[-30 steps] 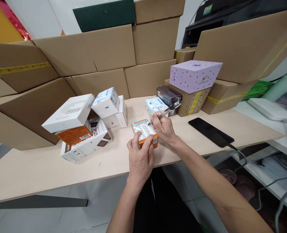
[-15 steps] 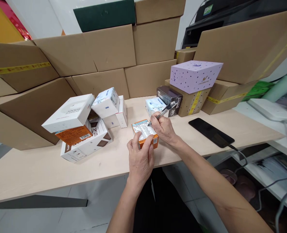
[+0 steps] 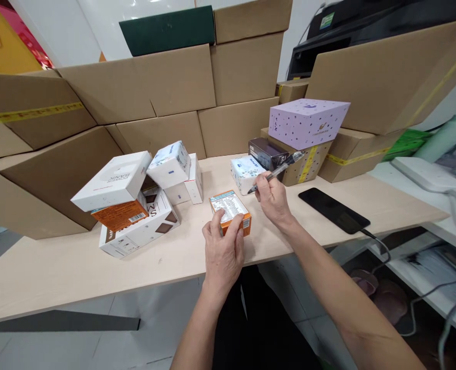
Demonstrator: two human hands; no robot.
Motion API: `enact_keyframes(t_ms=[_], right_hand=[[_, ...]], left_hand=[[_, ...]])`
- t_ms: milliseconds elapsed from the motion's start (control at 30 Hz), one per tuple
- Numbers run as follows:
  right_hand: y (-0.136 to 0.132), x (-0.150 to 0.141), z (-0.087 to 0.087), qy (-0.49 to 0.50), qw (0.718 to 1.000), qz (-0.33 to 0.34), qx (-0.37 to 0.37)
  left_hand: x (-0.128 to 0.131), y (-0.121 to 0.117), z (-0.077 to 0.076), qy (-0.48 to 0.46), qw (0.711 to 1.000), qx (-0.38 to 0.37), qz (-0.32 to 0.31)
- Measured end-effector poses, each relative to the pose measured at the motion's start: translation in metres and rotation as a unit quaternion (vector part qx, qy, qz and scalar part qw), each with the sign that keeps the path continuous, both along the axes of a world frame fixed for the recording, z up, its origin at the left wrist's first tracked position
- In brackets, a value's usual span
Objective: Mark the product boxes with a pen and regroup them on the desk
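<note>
A small orange box (image 3: 233,208) with a white printed label on top sits on the table near its front edge. My left hand (image 3: 223,249) grips its near side between thumb and fingers. To the right of the box, my right hand (image 3: 274,200) is closed around a pen (image 3: 277,171), its tip pointing left and down, apart from the box. Just behind the pen tip is a white and blue patterned box (image 3: 247,173). A dark box (image 3: 267,153) stands behind that one.
At left, a white power bank box (image 3: 114,180) leans on an orange box and a longer white box (image 3: 139,234). A black phone (image 3: 333,209) with a cable lies at right. A lilac box (image 3: 308,122) rests on a carton. Cardboard boxes (image 3: 174,77) wall the back of the table (image 3: 185,252).
My right hand has lifted the pen off the orange box's label and moved to the right. My left hand stays on the box.
</note>
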State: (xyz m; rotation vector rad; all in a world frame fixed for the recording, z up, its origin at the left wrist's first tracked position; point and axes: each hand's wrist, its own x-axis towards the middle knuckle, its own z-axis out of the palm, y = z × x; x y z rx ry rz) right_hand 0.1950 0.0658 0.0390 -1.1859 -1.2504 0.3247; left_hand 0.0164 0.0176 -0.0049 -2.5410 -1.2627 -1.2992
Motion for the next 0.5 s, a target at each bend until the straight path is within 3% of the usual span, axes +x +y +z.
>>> enact_keyframes(t_ms=[133,267,400,500], right_hand=[[-0.015,0.029,0.004,-0.043,0.99,0.043,-0.126],[-0.036,0.049,0.006,-0.149,0.953,0.077,-0.25],[-0.043,0.057,-0.005,-0.243,0.916,0.032,-0.319],[-0.039,0.058,-0.015,-0.306,0.894,-0.019,-0.328]], left_hand=[[-0.001,-0.001,0.0,0.001,1.0,-0.002,0.0],[-0.001,0.0,-0.001,-0.002,1.0,0.01,0.001],[0.0,0.002,-0.002,-0.013,1.0,0.022,-0.001],[0.0,0.003,-0.002,-0.015,1.0,0.023,0.002]])
